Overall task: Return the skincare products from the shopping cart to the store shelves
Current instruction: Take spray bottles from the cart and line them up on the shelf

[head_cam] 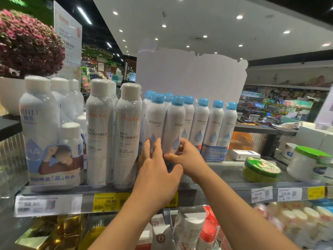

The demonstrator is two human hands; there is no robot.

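- Head view: an upright blue-capped can (pixel 174 127), long axis vertical, is stood on the shelf (pixel 225 170) directly ahead of both hands.
- The right hand (pixel 187 159) is curled round its lower body; the left hand (pixel 158 170) is laid against it and its neighbour, fingers straight.
- The right hand is judged nearer.
- "JMsolution Life" is read on the can; "Avène EAU THERMALE" on the bottle (pixel 128 134) to the left; tags read 59.90, 49.90.

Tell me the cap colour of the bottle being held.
Light blue cap, head view.
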